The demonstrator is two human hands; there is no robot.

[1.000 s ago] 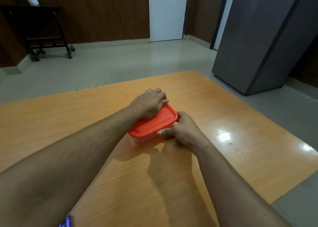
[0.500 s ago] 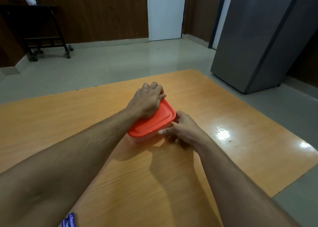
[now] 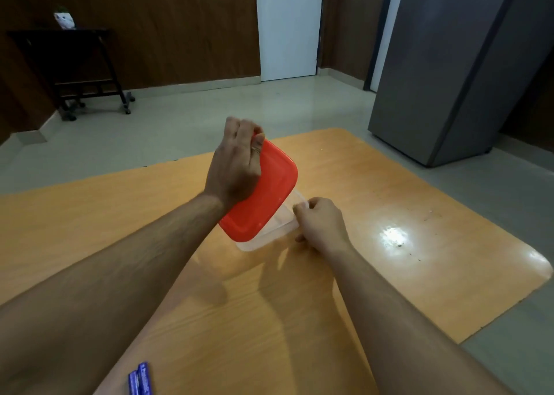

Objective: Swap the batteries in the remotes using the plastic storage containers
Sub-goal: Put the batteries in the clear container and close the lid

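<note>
A clear plastic container [image 3: 281, 229] stands on the wooden table [image 3: 389, 274] near its middle. Its red lid [image 3: 266, 197] is lifted and tilted, far edge raised, near edge still over the container. My left hand [image 3: 236, 167] grips the lid's far left edge. My right hand [image 3: 320, 224] pinches the container's right rim and holds it down. Two blue batteries [image 3: 140, 379] lie side by side at the table's near edge, below my left forearm. The lid hides what the container holds. No remote is in view.
The table's far edge and rounded right corners border a grey floor. A tall grey cabinet [image 3: 467, 65] stands to the right, a black wheeled stand [image 3: 84, 74] at the far left, a white door [image 3: 287, 26] behind.
My left hand has pulled the red lid up off the container and tilted it. The right hand has stayed on the container's right rim.
</note>
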